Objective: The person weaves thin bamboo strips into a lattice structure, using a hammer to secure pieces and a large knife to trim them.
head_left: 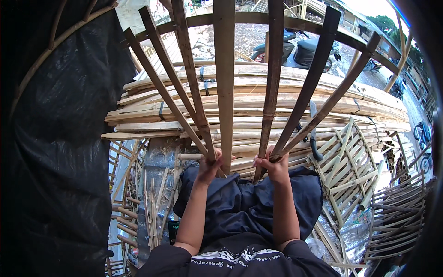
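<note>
In front of me a fan of bamboo slats [224, 83] rises, crossed near the top by a curved bamboo strip [251, 18]. My left hand [210, 167] is closed round the lower ends of the left-hand slats. My right hand [275, 167] wraps the lower ends of the right-hand slats, its thumb toward the middle. Between my hands the wide middle slat stands apart from both. The lower tips reach down near the dark cloth [244, 203] over my lap. My palms are hidden.
Bundled split bamboo [175, 111] lies stacked ahead, with a black-handled machete [315, 147] on it. A woven bamboo lattice [350, 166] sits at right. A black sheet [64, 138] hangs at left. A phone [173, 231] lies by my left arm. Motorbikes [314, 51] stand beyond.
</note>
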`<state>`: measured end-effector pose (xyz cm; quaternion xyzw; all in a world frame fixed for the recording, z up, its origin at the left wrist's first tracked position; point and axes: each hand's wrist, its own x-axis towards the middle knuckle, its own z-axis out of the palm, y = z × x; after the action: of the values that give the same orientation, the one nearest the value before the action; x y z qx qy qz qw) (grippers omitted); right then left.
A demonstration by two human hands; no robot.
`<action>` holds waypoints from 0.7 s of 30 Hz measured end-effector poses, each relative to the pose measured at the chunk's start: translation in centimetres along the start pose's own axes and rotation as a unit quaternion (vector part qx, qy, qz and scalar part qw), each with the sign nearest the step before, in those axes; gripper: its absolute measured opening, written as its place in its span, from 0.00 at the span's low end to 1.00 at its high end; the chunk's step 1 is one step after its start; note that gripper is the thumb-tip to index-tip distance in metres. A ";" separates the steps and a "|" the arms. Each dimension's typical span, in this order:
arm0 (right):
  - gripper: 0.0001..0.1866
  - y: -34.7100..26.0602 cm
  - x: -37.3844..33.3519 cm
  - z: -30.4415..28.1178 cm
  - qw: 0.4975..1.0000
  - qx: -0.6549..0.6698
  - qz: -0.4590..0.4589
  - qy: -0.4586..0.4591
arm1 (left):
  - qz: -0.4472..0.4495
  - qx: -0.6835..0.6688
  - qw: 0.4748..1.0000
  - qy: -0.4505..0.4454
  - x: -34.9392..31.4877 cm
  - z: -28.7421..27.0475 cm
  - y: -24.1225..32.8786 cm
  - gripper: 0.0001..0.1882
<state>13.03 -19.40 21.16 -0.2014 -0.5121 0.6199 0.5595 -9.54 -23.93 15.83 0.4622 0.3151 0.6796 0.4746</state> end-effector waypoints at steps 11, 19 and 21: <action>0.13 -0.8 0.4 -0.4 0.998 -0.018 0.003 0.054 | -0.031 0.056 0.996 -0.068 0.8 2.0 2.5 0.22; 0.14 0.2 0.7 -0.4 0.997 0.022 0.052 0.058 | -0.104 0.086 0.990 -0.037 -0.2 1.9 -0.1 0.10; 0.15 0.1 0.6 -0.5 0.998 0.007 0.038 0.045 | -0.096 0.077 0.992 -0.033 0.1 1.9 -0.4 0.11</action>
<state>13.18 -18.66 21.08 -0.2441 -0.4739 0.6349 0.5592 -7.68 -23.71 16.20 0.4871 0.3939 0.5888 0.5108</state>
